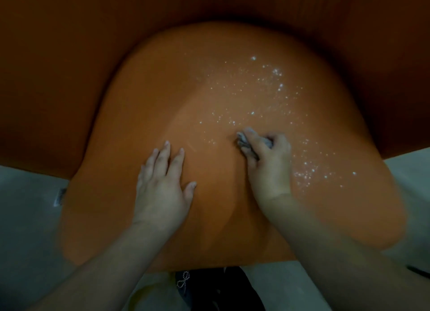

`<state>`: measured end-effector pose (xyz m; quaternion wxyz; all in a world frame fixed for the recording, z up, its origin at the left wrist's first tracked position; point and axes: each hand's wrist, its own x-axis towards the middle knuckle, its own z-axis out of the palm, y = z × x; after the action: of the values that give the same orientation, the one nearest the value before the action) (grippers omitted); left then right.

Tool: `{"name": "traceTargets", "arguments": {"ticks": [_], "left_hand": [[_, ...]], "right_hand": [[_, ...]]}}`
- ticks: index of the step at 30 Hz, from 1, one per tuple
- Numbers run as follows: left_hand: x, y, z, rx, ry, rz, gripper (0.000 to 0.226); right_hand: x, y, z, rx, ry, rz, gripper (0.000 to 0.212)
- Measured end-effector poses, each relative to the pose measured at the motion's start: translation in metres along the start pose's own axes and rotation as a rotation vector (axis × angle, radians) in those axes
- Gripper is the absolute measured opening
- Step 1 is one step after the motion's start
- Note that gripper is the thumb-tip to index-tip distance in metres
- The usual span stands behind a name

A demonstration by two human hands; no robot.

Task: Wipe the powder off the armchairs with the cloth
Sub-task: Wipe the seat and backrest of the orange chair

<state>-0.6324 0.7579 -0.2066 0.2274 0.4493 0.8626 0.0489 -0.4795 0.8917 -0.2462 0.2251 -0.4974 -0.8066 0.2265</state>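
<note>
Orange armchair seat fills view, rounded front edge toward the person, back rising at top. White powder scattered over right half, in a band running top-centre down to lower right. R hand fingers curled round a small bunched grey cloth, pressed on seat centre, at powder's left edge. Cloth's long axis can't tell, mostly hidden. L hand flat on seat, fingers straight, pointing away, just left of R.

Left hand lies flat, fingers straight; right hand curled, gripping.
</note>
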Motion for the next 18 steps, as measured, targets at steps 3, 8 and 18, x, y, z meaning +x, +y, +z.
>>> {"name": "traceTargets", "arguments": {"ticks": [3,8,18], "left_hand": [[0.009,0.001,-0.004,-0.018,0.017,-0.014,0.070],[0.026,-0.001,-0.011,-0.043,0.052,-0.048,0.070],[0.045,0.002,-0.024,-0.062,0.026,-0.048,0.070]], "right_hand": [[-0.028,-0.016,0.004,0.025,-0.027,-0.039,0.046],[0.019,-0.026,0.023,0.004,-0.200,-0.281,0.038],[-0.004,-0.034,0.020,0.077,-0.271,-0.261,0.043]]}}
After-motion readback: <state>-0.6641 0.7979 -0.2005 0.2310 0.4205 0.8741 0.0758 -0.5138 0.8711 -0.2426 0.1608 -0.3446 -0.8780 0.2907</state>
